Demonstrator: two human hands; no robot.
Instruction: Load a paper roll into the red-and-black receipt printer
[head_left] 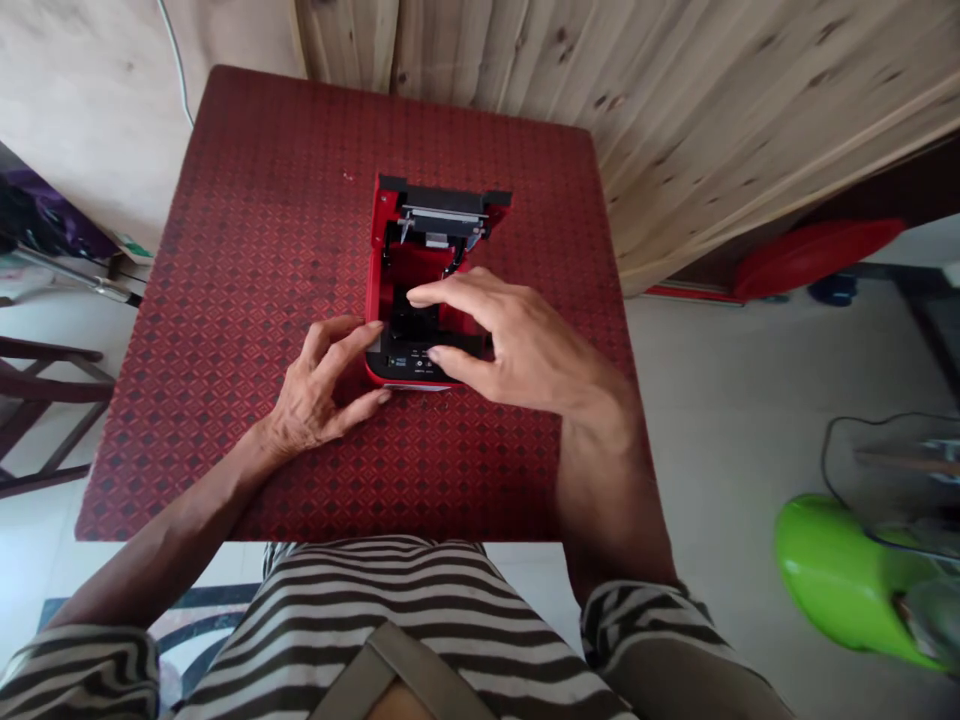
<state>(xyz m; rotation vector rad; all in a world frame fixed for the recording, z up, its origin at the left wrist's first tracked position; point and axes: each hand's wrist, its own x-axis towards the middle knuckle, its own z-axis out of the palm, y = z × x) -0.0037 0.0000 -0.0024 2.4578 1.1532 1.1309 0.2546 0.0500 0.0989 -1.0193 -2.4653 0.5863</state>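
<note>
A small red and black printer [390, 270] stands in the middle of the red patterned table [247, 250], its lid tipped open at the back. My left hand [322, 390] rests on the table at the printer's front left corner, fingers spread and touching its side. My right hand [510, 340] hovers over the open compartment, fingers stretched out, with the index finger reaching into the black inside and the thumb near the front button panel. Neither hand holds anything.
A wooden plank wall [675, 100] rises behind the table. A dark chair [37, 400] stands at the left. A green fan base [847, 580] with a wire cage sits on the floor at the right, and a red object [817, 250] lies by the wall.
</note>
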